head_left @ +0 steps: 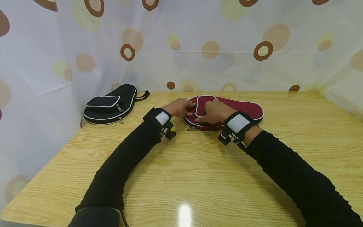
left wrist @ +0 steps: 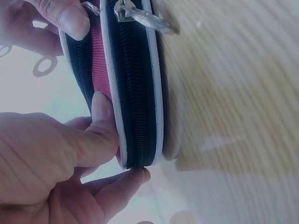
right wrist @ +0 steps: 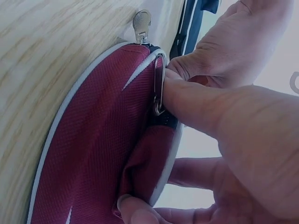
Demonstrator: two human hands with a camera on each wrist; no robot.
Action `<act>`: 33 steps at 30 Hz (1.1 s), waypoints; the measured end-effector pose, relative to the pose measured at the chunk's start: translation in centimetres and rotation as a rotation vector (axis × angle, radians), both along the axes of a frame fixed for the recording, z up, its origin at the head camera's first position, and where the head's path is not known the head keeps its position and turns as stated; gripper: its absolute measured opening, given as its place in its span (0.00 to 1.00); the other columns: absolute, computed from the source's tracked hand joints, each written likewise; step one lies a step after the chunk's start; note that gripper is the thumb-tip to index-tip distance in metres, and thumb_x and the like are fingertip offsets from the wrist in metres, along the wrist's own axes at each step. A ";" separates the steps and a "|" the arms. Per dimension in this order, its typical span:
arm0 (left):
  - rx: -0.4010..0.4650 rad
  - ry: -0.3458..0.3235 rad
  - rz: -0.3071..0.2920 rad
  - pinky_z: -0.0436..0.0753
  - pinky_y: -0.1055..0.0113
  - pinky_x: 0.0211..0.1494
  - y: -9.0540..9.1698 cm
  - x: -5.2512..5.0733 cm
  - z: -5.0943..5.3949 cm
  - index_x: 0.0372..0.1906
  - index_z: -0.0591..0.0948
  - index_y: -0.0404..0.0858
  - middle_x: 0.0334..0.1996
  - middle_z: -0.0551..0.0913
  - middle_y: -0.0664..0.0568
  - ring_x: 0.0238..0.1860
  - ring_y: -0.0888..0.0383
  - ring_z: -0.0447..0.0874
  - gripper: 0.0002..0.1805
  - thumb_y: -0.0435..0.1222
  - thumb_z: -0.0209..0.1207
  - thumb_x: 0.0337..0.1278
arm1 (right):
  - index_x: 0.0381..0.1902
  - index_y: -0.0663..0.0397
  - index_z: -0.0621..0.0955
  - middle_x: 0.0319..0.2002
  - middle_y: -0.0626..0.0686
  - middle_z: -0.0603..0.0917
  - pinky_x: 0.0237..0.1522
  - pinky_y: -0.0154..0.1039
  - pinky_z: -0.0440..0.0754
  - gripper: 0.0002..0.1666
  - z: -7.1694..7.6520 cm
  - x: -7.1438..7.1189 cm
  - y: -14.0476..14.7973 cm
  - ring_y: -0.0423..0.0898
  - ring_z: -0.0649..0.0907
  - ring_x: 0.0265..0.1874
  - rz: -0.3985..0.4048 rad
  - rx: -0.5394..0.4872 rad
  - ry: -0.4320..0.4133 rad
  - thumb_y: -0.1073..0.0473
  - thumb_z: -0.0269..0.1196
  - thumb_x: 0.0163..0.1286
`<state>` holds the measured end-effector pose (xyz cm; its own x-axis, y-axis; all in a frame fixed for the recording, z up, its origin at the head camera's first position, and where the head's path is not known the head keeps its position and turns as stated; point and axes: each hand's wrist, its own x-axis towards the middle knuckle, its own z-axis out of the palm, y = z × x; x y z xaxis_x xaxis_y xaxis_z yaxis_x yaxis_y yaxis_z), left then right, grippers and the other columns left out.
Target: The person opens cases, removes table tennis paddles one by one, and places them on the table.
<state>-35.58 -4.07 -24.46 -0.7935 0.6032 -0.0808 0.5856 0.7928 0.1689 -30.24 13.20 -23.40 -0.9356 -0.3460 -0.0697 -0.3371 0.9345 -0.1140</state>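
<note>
A dark red table tennis bat case (head_left: 244, 108) with white piping lies flat on the table, its rounded end to the left. At that end my left hand (head_left: 178, 107) grips the case's edge; in the left wrist view its thumb (left wrist: 100, 112) presses on red fabric while a finger touches the zipped side. My right hand (head_left: 216, 111) pinches the case's raised front pocket (right wrist: 154, 163). The right thumb lies against the pocket's metal zipper pull (right wrist: 159, 84). Another zipper pull (right wrist: 141, 23) hangs at the main zip.
A black bat case (head_left: 124, 94) with white piping, a small pocket and a wrist loop lies at the table's left back. Behind the wooden table (head_left: 170, 176) hangs a white curtain (head_left: 193, 28) with brown and yellow circles.
</note>
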 end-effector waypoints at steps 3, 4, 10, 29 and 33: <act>-0.005 0.002 -0.004 0.71 0.64 0.67 -0.2 -0.2 -0.2 0.74 0.67 0.37 0.67 0.74 0.39 0.67 0.48 0.72 0.28 0.36 0.56 0.74 | 0.16 0.53 0.73 0.14 0.47 0.67 0.24 0.37 0.70 0.30 -0.3 -0.3 -0.3 0.45 0.72 0.17 -0.015 -0.009 -0.005 0.39 0.64 0.70; -0.005 0.002 -0.005 0.71 0.64 0.66 -0.3 -0.3 -0.2 0.74 0.67 0.38 0.68 0.73 0.39 0.67 0.48 0.72 0.28 0.36 0.56 0.74 | 0.16 0.53 0.73 0.15 0.47 0.67 0.25 0.37 0.70 0.30 -0.3 -0.3 -0.4 0.45 0.73 0.17 -0.021 -0.010 -0.005 0.39 0.64 0.70; 0.004 0.044 -0.027 0.74 0.64 0.63 -0.4 -0.3 -0.5 0.72 0.70 0.36 0.63 0.78 0.40 0.64 0.49 0.76 0.26 0.36 0.57 0.74 | 0.16 0.53 0.74 0.16 0.48 0.69 0.30 0.40 0.71 0.32 -0.4 -0.4 -0.2 0.49 0.75 0.26 0.001 -0.029 -0.002 0.38 0.62 0.71; 0.044 -0.072 0.022 0.71 0.71 0.35 0.2 5.6 -0.6 0.53 0.84 0.33 0.33 0.84 0.51 0.31 0.60 0.73 0.23 0.45 0.69 0.61 | 0.76 0.68 0.54 0.60 0.75 0.67 0.41 0.50 0.84 0.58 0.0 -1.6 -0.7 0.64 0.76 0.52 -0.244 -0.116 -0.129 0.28 0.55 0.69; 0.032 -0.028 0.030 0.71 0.71 0.35 0.4 5.6 -0.9 0.53 0.83 0.31 0.32 0.83 0.50 0.30 0.59 0.73 0.20 0.40 0.68 0.63 | 0.76 0.67 0.51 0.62 0.76 0.63 0.54 0.56 0.80 0.59 -0.2 -1.9 -1.1 0.66 0.73 0.57 -0.296 -0.121 -0.133 0.29 0.57 0.67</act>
<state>-30.01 -3.71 -25.41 -0.8089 0.5818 -0.0844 0.5561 0.8039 0.2109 -32.19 12.09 -23.61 -0.9821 -0.0740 -0.1732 -0.0280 0.9667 -0.2543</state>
